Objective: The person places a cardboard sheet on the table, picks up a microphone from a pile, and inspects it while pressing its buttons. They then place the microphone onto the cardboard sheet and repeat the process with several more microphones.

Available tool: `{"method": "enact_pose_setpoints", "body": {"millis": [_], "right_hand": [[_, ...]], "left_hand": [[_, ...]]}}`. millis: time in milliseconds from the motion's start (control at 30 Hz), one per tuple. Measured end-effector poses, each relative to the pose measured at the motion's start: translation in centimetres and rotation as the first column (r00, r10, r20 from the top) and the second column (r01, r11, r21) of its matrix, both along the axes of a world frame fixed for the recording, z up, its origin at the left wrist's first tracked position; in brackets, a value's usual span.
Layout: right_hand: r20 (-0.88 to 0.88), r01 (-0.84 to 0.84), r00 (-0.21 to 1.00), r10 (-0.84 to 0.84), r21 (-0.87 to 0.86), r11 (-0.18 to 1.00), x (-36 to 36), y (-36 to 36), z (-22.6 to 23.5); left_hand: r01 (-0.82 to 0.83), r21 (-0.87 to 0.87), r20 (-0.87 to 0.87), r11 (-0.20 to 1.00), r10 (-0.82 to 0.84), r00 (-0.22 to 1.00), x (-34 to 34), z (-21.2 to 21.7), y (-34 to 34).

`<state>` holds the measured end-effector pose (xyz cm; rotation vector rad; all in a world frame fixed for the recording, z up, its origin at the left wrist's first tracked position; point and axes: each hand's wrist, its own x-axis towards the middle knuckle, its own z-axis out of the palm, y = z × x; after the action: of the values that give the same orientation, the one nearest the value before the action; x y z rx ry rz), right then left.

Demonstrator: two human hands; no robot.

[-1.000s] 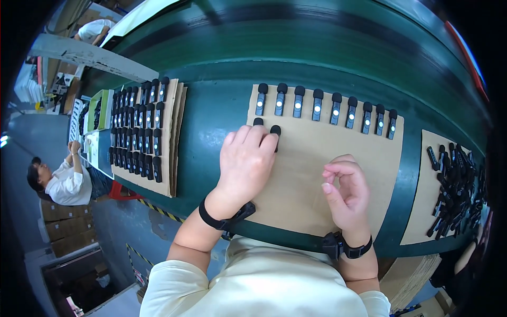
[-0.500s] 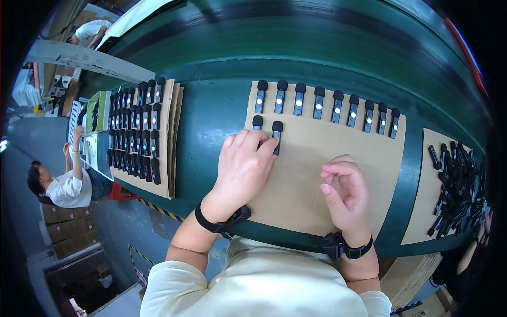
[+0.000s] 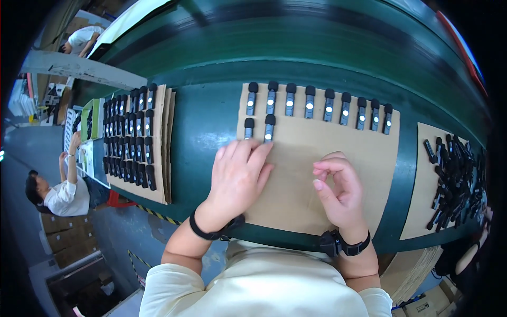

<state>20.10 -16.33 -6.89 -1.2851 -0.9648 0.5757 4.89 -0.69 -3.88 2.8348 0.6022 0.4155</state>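
Small black clip-on wireless microphones with foam caps lie in rows on a cardboard sheet (image 3: 296, 195). The far row has several, including one microphone (image 3: 309, 103) near its middle. Two more start a second row at the left: the left microphone (image 3: 249, 129) and the right microphone (image 3: 269, 128). My left hand (image 3: 233, 174) lies over the near ends of these two, fingertips at their edge and thumb apart, gripping neither. Over the bare part of the sheet, my right hand (image 3: 344, 191) hovers with fingers curled and a gap to the thumb; nothing shows in it.
To the right, another cardboard sheet (image 3: 422, 201) bears a heap of loose microphones (image 3: 454, 179). Stacked cardboard (image 3: 165, 153) on the left carries rows of microphones. A co-worker (image 3: 68, 195) stands beyond it beside a green tray (image 3: 94, 120). Another person's arm (image 3: 472, 253) shows at far right.
My left hand has drawn back toward me from the right microphone of the second row, which now lies a little nearer the far row. My right hand stays much the same.
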Motion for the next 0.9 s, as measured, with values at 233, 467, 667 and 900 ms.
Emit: {"method": "enact_pose_setpoints", "body": {"millis": [233, 467, 667, 900], "right_hand": [[-0.019, -0.070, 0.997, 0.070, -0.023, 0.997, -0.6, 0.5, 1.1], [0.099, -0.053, 0.993, 0.064, -0.109, 0.993, -1.2, -1.2, 3.6], [0.126, -0.054, 0.989, 0.084, -0.219, 0.974, -0.8, -3.5, 4.2], [0.222, 0.049, 0.974, 0.036, -0.364, 0.930, 1.3, -5.7, 4.4]], "left_hand": [[0.243, -0.179, -0.168, 0.953, -0.273, 0.947, -4.3, 0.1, -3.8], [0.215, -0.191, -0.305, 0.958, -0.267, 0.914, -5.7, -2.1, -5.4], [0.189, -0.194, -0.280, 0.963, -0.239, 0.930, -5.7, -2.6, -6.1], [0.196, -0.184, -0.271, 0.963, -0.242, 0.932, -5.7, -1.9, -5.8]]}}
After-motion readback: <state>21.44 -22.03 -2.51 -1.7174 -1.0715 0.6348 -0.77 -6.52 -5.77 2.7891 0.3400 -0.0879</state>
